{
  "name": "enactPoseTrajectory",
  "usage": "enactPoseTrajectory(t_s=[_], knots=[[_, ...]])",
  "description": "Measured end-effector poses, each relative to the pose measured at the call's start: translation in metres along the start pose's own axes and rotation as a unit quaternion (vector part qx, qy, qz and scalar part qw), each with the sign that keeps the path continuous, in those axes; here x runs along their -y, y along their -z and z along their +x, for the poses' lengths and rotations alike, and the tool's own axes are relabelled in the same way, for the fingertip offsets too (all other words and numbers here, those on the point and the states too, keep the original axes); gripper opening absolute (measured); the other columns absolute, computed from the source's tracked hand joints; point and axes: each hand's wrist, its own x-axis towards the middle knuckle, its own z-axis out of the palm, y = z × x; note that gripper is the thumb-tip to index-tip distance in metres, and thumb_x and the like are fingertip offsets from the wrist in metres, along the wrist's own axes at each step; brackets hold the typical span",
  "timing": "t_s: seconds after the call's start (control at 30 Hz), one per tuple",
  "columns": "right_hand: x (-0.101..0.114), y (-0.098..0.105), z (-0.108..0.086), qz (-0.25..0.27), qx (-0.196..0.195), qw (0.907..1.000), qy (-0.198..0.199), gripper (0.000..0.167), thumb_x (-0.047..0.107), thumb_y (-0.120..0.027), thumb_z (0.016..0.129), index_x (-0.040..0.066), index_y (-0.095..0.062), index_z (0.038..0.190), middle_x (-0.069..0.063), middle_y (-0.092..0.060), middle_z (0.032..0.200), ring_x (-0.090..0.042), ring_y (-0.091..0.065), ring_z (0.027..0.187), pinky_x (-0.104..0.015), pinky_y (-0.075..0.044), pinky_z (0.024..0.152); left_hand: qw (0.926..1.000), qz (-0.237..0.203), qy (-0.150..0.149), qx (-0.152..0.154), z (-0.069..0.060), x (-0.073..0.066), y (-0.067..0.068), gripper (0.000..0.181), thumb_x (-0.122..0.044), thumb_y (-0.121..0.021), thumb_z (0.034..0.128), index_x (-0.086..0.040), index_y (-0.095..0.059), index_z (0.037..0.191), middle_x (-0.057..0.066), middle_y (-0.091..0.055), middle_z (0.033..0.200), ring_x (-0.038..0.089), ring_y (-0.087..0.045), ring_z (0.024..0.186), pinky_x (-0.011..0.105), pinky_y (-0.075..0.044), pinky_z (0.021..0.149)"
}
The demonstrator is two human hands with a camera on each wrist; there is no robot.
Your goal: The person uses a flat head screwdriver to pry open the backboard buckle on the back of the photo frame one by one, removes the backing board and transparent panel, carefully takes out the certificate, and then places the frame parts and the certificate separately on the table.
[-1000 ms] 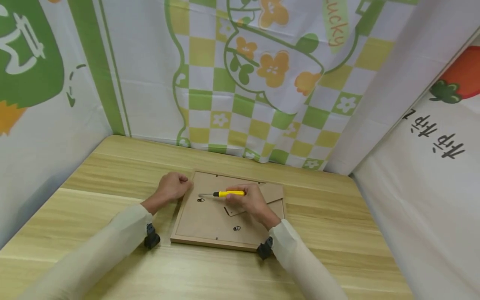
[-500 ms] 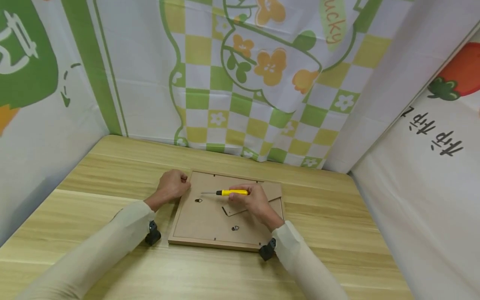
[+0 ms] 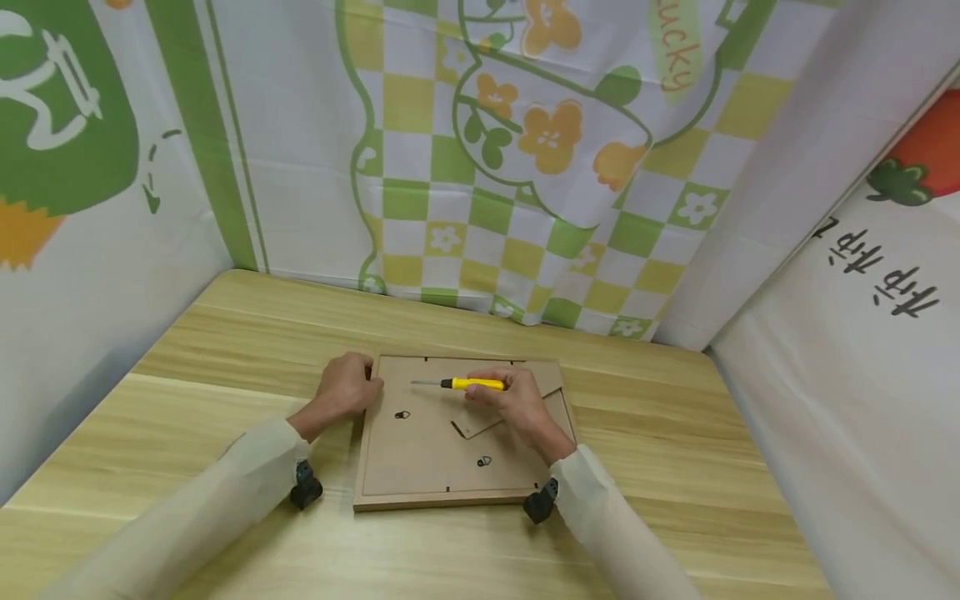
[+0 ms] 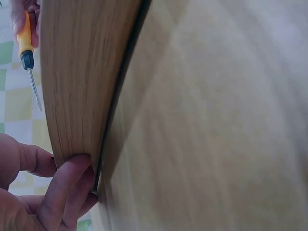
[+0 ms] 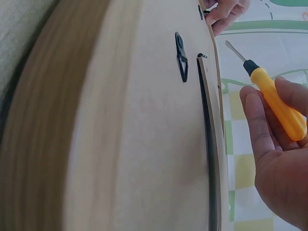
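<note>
A brown picture frame [image 3: 427, 458] lies back side up on the table, with two black hanging rings and a slanted stand leg. My left hand [image 3: 347, 387] pinches its far left corner; in the left wrist view, fingers [image 4: 72, 185] curl against the wooden side [image 4: 79, 86]. My right hand [image 3: 517, 404] holds a yellow screwdriver [image 3: 480, 384] by its handle, over the frame's back. The shaft points left, and in the right wrist view its tip appears apart from the board. Beyond the tip, toward me, is the upper hanging ring [image 3: 402, 414]. The right forearm covers the frame's near right part.
The wooden table [image 3: 247, 333] extends around the frame on all sides. A patterned curtain [image 3: 517, 200] hangs along its far edge, and white printed sheets [image 3: 862, 400] stand at both sides. A small black camera [image 3: 305, 486] sits on each wrist.
The frame has turned slightly anticlockwise, its left side coming toward me with my left hand on it. The screwdriver has shifted a little right, its tip farther from the upper ring.
</note>
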Motion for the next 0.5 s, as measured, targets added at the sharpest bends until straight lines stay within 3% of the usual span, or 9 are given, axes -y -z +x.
enactPoseTrajectory(t_s=[0.07, 0.13, 0.23, 0.3, 0.43, 0.5], knots=[[0.000, 0.001, 0.000, 0.002, -0.001, 1.0000, -0.001, 0.034, 0.009, -0.072, 0.088, -0.004, -0.067, 0.119, -0.017, -0.072, 0.109, -0.017, -0.073, 0.093, -0.039, -0.058, 0.088, 1.0000, 0.004, 0.004, 0.006, 0.001, -0.001, 0.000, 0.023, -0.008, -0.056, 0.0832, -0.007, -0.047, 0.062, 0.001, -0.042, 0.053, 0.016, -0.044, 0.048, 0.024, -0.030, 0.046], [0.000, 0.001, -0.001, 0.004, -0.001, 1.0000, 0.000, 0.035, 0.009, -0.071, 0.089, -0.006, -0.066, 0.120, -0.018, -0.072, 0.109, -0.019, -0.073, 0.094, -0.040, -0.058, 0.088, 0.9999, 0.008, 0.001, 0.005, 0.002, -0.001, 0.001, 0.014, -0.008, -0.056, 0.0829, 0.002, -0.059, 0.073, 0.010, -0.057, 0.062, 0.022, -0.056, 0.057, 0.029, -0.042, 0.050], [0.000, 0.002, -0.001, 0.005, -0.005, 1.0000, -0.002, 0.033, 0.010, -0.072, 0.088, -0.004, -0.068, 0.119, -0.018, -0.072, 0.109, -0.020, -0.073, 0.094, -0.039, -0.058, 0.088, 1.0000, 0.006, -0.003, 0.006, 0.005, 0.000, 0.003, 0.033, -0.010, -0.055, 0.0843, 0.013, -0.063, 0.107, 0.024, -0.068, 0.091, 0.032, -0.065, 0.080, 0.042, -0.055, 0.069], [-0.001, 0.003, -0.002, 0.005, -0.006, 1.0000, -0.005, 0.032, 0.011, -0.073, 0.088, -0.002, -0.069, 0.117, -0.018, -0.073, 0.108, -0.020, -0.073, 0.093, -0.039, -0.058, 0.088, 0.9998, 0.005, -0.019, -0.002, 0.009, 0.001, 0.004, 0.047, -0.010, -0.056, 0.0860, 0.015, -0.055, 0.126, 0.029, -0.066, 0.106, 0.035, -0.064, 0.091, 0.050, -0.054, 0.084], [-0.001, 0.002, -0.003, 0.007, -0.004, 0.9999, -0.007, 0.031, 0.012, -0.074, 0.087, 0.000, -0.070, 0.116, -0.017, -0.073, 0.109, -0.018, -0.073, 0.091, -0.039, -0.058, 0.089, 0.9977, -0.014, -0.066, 0.003, 0.021, 0.005, 0.003, 0.047, -0.007, -0.057, 0.0895, 0.011, -0.052, 0.133, 0.032, -0.064, 0.104, 0.025, -0.050, 0.061, 0.046, -0.051, 0.076], [-0.001, 0.002, -0.004, 0.009, -0.005, 0.9999, -0.006, 0.032, 0.012, -0.074, 0.087, 0.000, -0.070, 0.116, -0.017, -0.073, 0.109, -0.017, -0.073, 0.090, -0.039, -0.058, 0.089, 0.9955, -0.031, -0.088, 0.018, 0.028, 0.007, 0.004, 0.045, -0.007, -0.057, 0.0923, 0.009, -0.053, 0.134, 0.032, -0.064, 0.111, 0.026, -0.054, 0.063, 0.045, -0.051, 0.076]])
